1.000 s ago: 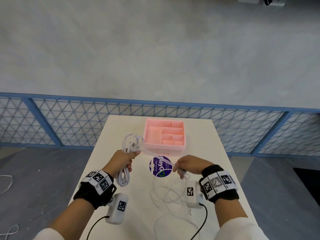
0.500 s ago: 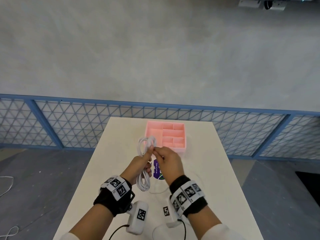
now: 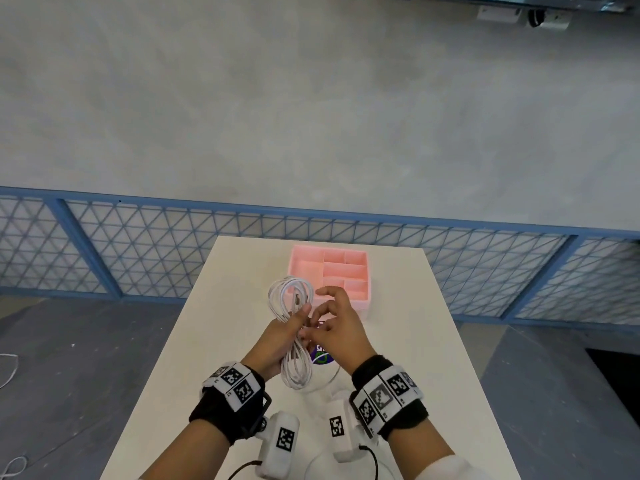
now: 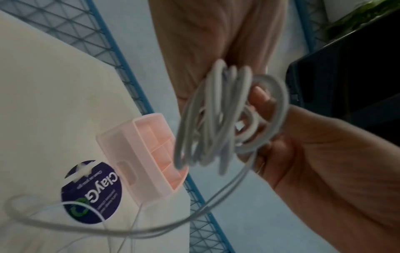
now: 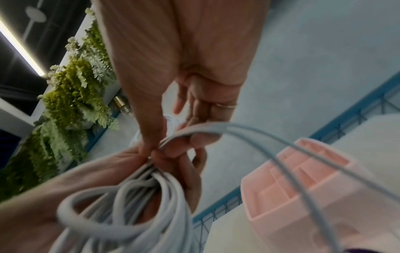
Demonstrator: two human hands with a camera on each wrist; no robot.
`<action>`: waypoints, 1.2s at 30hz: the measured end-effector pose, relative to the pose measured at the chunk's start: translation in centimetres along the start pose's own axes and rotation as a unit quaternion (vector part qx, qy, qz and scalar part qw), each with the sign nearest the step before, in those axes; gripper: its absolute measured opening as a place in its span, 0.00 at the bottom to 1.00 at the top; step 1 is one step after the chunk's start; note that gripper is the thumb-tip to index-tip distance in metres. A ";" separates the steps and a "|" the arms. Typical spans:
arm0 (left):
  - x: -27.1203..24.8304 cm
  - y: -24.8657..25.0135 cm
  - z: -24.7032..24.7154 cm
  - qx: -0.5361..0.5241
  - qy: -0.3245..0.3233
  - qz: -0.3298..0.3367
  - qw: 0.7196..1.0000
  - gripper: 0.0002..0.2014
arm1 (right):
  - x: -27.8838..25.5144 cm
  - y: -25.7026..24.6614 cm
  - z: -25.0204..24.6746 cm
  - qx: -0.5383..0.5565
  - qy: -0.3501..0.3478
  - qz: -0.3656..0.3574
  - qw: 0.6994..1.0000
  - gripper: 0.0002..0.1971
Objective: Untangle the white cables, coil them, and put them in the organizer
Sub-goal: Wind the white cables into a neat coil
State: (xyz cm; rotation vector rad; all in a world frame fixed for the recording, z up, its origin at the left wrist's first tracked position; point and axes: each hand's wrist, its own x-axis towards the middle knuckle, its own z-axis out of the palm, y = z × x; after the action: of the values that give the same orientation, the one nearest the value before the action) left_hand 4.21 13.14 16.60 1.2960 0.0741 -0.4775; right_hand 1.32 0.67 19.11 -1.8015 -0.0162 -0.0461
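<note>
Head view shows the left hand (image 3: 277, 341) raised above the cream surface (image 3: 214, 341), its fingers curled round the middle of a coiled bundle of white cables (image 3: 292, 327); loops stand out above the fist and hang below it. The right hand (image 3: 341, 332) is right beside it, thumb and forefinger meeting at the bundle's waist while the other fingers spread loosely upward. In the right wrist view those fingers (image 5: 203, 137) pinch a white cable strand (image 5: 249, 131) where it joins the bundle, and the strand arcs away toward the lower right. The left wrist view shows the same coil (image 4: 218, 119) held in the left hand (image 4: 314, 154), with a loose length trailing down and looping over the surface (image 4: 43, 102). The pink organizer (image 3: 329, 271) sits on the surface just beyond the hands, its compartments showing nothing inside; no cable lies in it. A round purple sticker (image 4: 93, 191) lies on the surface just in front of the organizer, partly hidden by the hands in the head view. Both wrists wear black bands with printed square markers.
</note>
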 end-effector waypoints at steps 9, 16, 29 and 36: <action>1.6 3.4 -3.6 -0.161 0.130 0.109 0.972 0.15 | 0.3 3.4 -4.1 -0.185 -0.101 0.060 0.976 0.11; 2.1 5.8 -4.5 -0.215 0.154 0.163 0.951 0.16 | -0.2 3.8 -3.1 -0.116 -0.120 0.099 0.981 0.08; 0.3 3.4 -0.3 0.117 0.133 0.225 0.958 0.04 | -0.1 -4.6 0.5 -0.316 -0.221 -0.119 0.915 0.09; -1.7 2.4 1.6 -0.009 0.054 0.121 0.991 0.13 | -0.2 -3.4 -0.5 -0.226 0.029 -0.057 0.972 0.24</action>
State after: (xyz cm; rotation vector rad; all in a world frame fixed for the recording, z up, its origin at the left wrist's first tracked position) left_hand 3.29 12.59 19.80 1.2926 0.0108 -0.1981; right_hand 0.97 0.94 22.49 -2.2534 -0.0723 -0.1976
